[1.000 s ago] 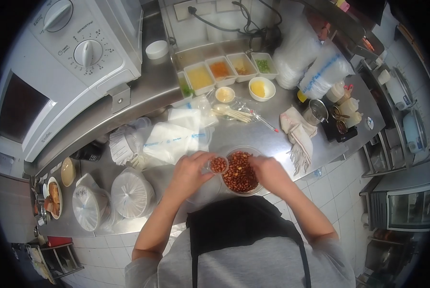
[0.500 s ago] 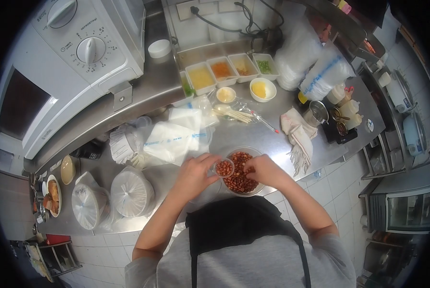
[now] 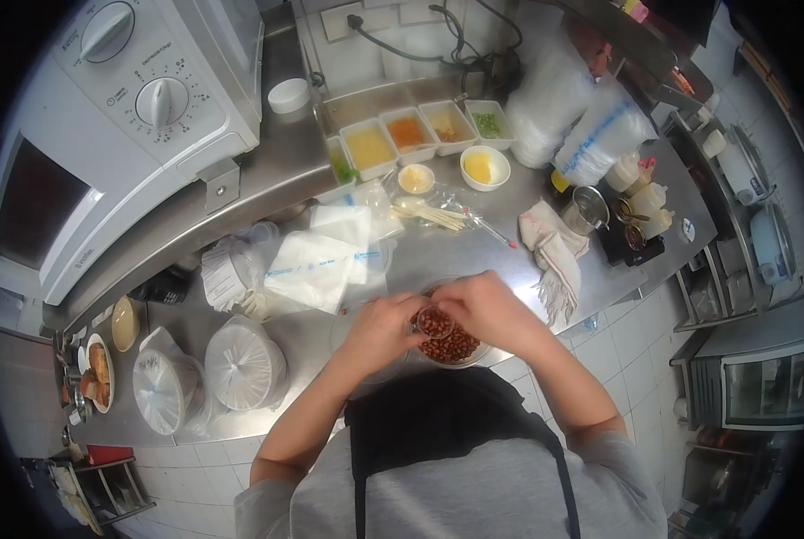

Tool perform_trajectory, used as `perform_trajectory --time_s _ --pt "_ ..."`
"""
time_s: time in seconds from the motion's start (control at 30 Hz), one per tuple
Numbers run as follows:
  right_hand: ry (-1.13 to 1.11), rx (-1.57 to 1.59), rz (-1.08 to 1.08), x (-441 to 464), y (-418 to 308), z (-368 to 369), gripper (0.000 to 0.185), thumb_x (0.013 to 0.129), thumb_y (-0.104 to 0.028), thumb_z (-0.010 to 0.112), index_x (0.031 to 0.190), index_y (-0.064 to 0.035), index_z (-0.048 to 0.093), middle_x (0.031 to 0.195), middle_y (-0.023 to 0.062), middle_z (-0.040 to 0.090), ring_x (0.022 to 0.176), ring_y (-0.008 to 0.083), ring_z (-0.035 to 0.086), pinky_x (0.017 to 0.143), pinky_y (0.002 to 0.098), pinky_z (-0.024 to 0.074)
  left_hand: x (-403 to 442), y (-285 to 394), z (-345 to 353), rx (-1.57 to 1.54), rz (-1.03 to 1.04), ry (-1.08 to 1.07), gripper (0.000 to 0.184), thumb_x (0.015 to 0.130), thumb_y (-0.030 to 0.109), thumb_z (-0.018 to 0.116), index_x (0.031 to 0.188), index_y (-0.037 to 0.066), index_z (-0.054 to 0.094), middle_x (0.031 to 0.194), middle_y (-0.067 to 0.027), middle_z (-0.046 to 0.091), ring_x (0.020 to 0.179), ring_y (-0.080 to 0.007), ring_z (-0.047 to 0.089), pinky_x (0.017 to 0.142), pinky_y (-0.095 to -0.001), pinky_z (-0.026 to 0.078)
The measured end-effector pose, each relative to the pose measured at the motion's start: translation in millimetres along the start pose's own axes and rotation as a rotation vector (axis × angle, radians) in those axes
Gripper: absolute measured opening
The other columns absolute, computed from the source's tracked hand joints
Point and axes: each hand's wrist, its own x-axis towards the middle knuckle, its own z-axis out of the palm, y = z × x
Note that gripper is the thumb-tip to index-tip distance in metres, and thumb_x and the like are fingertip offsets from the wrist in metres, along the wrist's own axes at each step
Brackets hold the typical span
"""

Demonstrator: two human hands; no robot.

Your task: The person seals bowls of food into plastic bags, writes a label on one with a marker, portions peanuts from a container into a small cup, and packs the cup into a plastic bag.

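A small clear plastic cup [image 3: 434,323] with reddish-brown peanuts inside is gripped by my left hand [image 3: 382,331], whose fingers wrap its left side. Beneath and behind the cup sits a round bowl [image 3: 466,365] holding many more peanuts [image 3: 456,347]. My right hand [image 3: 490,310] is bent over the cup's right edge with its fingers drawn together. Whatever those fingertips pinch is hidden. Both hands cover the far part of the bowl.
Beyond the hands lie white printed bags [image 3: 316,267], wooden sticks [image 3: 433,213] and a yellow-filled bowl [image 3: 484,168]. Food trays [image 3: 369,149] line the back. A cloth [image 3: 550,256] lies right; wrapped containers [image 3: 246,364] stand left, below a microwave [image 3: 164,103].
My right hand has risen from the peanuts in the bowl and moved left to the cup. The cup has shifted slightly right, over the bowl.
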Motion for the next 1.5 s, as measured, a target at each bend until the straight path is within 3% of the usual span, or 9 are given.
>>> perform_trajectory --time_s 0.2,0.37,0.47,0.67,0.73,0.83,1.13,1.33,1.5 --pt "0.101 0.248 0.263 -14.1 31.3 -2.4 0.024 0.089 -0.019 0.057 0.099 0.0023 0.064 0.088 0.0104 0.066 0.081 0.0154 0.064 0.071 0.0268 0.0527 -4.6 5.2 -16.0 -0.158 -0.012 0.041 0.043 0.061 0.009 0.076 0.101 0.004 0.062 0.096 -0.0114 0.064 0.082 -0.0286 0.063 0.073 -0.0359 0.049" --pt "-0.249 1.652 0.565 -29.4 48.2 48.5 0.053 0.094 -0.040 0.044 0.134 -0.0063 0.035 0.124 0.0123 0.049 0.104 0.0278 0.058 0.079 0.0360 0.0529 -4.3 14.0 -22.7 -0.220 -0.003 -0.010 0.042 0.063 0.012 0.075 0.103 0.007 0.063 0.092 -0.0120 0.064 0.085 -0.0301 0.060 0.076 -0.0369 0.048" --pt "-0.347 1.909 0.456 -33.6 39.6 62.4 0.050 0.094 -0.037 0.044 0.133 -0.0063 0.037 0.124 0.0119 0.050 0.105 0.0280 0.057 0.080 0.0354 0.0530 -3.6 18.4 -26.3 -0.166 -0.085 -0.100 0.044 0.064 0.017 0.077 0.105 0.008 0.063 0.090 -0.0124 0.064 0.085 -0.0301 0.060 0.077 -0.0362 0.048" --pt "-0.171 1.975 0.484 -32.5 37.2 62.6 0.046 0.094 -0.030 0.046 0.131 -0.0043 0.038 0.123 0.0147 0.049 0.106 0.0330 0.056 0.082 0.0345 0.0537 -13.5 12.5 -36.9 -0.386 -0.181 -0.050 0.053 0.079 0.021 0.070 0.125 0.006 0.049 0.112 -0.0122 0.059 0.086 -0.0195 0.064 0.076 -0.0315 0.051" --pt "-0.142 2.000 0.480 -32.7 35.8 63.4 0.045 0.094 -0.028 0.046 0.130 -0.0033 0.039 0.123 0.0160 0.048 0.107 0.0330 0.056 0.083 0.0344 0.0535 -16.3 1.0 -35.2 -1.079 -0.379 0.078 0.043 0.093 0.021 0.052 0.130 0.002 0.041 0.119 -0.0127 0.054 0.090 -0.0176 0.062 0.082 -0.0311 0.051" --pt "-0.077 1.977 0.445 -30.1 33.9 65.9 0.045 0.094 -0.026 0.047 0.130 0.0003 0.039 0.119 0.0174 0.050 0.108 0.0333 0.055 0.085 0.0345 0.0529 -19.7 -2.6 -22.8 -1.135 -0.305 0.022 0.039 0.098 0.021 0.038 0.129 -0.002 0.040 0.118 -0.0144 0.055 0.097 -0.0202 0.060 0.088 -0.0330 0.048" --pt "0.170 1.560 0.502 -29.6 34.8 62.4 0.035 0.097 -0.019 0.041 0.124 0.0022 0.046 0.114 0.0142 0.056 0.102 0.0242 0.059 0.085 0.0345 0.0519 -30.2 -1.4 -9.8 -1.367 -0.445 0.223 0.036 0.096 0.019 0.043 0.128 0.001 0.046 0.123 -0.0144 0.053 0.108 -0.0194 0.055 0.090 -0.0309 0.045" --pt "0.103 1.606 0.536 -27.5 29.5 68.8 0.035 0.097 -0.020 0.042 0.124 0.0016 0.047 0.117 0.0107 0.054 0.100 0.0190 0.058 0.084 0.0339 0.0519 -19.6 -0.5 17.8 -0.423 -0.103 0.249 0.036 0.083 0.007 0.063 0.118 0.004 0.056 0.116 -0.0068 0.057 0.103 -0.0139 0.053 0.081 -0.0248 0.045" --pt "0.047 1.553 0.436 -30.6 27.6 71.2 0.035 0.093 -0.020 0.051 0.123 0.0000 0.049 0.116 0.0084 0.055 0.100 0.0166 0.057 0.085 0.0323 0.0513 -18.2 6.8 25.4 -0.658 -0.358 0.274 0.035 0.081 0.008 0.066 0.116 0.004 0.058 0.110 -0.0049 0.059 0.100 -0.0115 0.053 0.077 -0.0235 0.046"
